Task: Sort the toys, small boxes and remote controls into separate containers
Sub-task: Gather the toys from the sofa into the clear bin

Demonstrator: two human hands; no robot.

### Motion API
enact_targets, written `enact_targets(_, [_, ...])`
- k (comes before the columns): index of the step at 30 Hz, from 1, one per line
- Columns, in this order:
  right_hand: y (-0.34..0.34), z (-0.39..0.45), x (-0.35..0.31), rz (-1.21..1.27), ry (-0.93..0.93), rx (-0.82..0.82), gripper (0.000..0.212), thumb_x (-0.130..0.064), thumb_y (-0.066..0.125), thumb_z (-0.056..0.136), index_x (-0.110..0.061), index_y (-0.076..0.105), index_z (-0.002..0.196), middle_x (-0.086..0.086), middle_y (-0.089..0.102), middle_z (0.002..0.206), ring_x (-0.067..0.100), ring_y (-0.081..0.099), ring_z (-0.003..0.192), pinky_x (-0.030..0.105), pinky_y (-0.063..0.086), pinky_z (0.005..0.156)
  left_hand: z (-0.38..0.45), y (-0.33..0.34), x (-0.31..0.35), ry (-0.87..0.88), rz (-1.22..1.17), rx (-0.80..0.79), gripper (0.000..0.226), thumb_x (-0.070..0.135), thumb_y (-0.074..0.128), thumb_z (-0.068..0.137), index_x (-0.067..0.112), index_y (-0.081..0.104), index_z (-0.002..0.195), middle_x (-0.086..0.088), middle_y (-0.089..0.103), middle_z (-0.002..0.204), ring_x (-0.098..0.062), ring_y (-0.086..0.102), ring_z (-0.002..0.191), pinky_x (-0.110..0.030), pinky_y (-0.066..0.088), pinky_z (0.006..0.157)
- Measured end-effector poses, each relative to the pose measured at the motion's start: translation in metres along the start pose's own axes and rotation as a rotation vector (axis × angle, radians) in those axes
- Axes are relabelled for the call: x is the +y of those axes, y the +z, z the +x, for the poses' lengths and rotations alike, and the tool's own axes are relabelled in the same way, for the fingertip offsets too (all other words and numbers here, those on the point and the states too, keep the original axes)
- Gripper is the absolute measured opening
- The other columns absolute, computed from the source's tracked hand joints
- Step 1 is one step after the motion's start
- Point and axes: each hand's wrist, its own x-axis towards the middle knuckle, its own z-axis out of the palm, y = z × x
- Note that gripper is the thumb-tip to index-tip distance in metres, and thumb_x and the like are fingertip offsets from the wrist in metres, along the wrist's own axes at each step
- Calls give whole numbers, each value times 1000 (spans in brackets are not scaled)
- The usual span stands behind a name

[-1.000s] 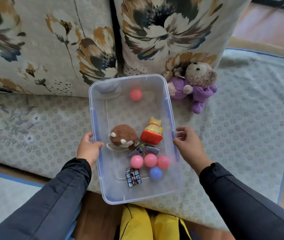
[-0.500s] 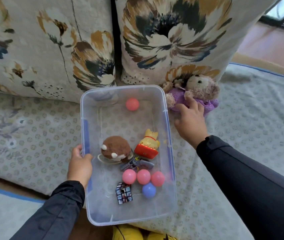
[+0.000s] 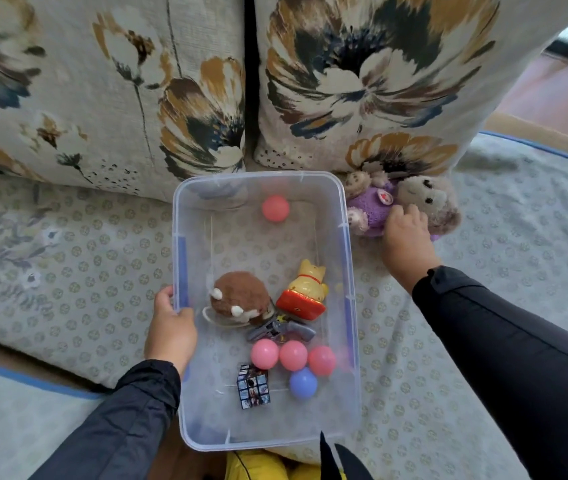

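A clear plastic bin (image 3: pixel 351 306) with blue handles is seen holding four pink balls (image 3: pixel 293 355), one blue ball (image 3: pixel 303 382), a brown plush (image 3: pixel 241 296), and a yellow cat figure (image 3: pixel 308 285) on a red base. A purple-clad teddy bear (image 3: pixel 372 209) is shown beside floral cushions (image 3: pixel 362 81).

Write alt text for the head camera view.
A person's right hand grips a purple-clad teddy bear lying beside a clear plastic bin on a sofa, while the left hand holds the bin's left rim. The bin holds balls, a puzzle cube and other toys.
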Motion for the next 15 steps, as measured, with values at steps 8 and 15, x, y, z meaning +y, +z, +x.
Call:
enact_targets(8, [-16, -17, 17, 260, 64, 145, 16, -7, 41, 94, 1, 50, 105, 22, 51, 107, 35, 48, 95, 39, 40, 80, -5, -1, 6, -22, 1, -22, 47, 15, 43, 102, 26, 34, 147, -9, 60, 124, -27, 59, 83, -42, 49, 82])
enact_targets(15, [-59, -82, -4, 386, 37, 370, 11, -20, 41, 81, -14, 48, 85, 4, 49, 82, 23, 43, 73, 33, 29, 62, -24, -3, 9, -31, 55, -78, 59, 12, 43, 104, 23, 17, 156, -14, 50, 144, -34, 57, 99, -45, 49, 90])
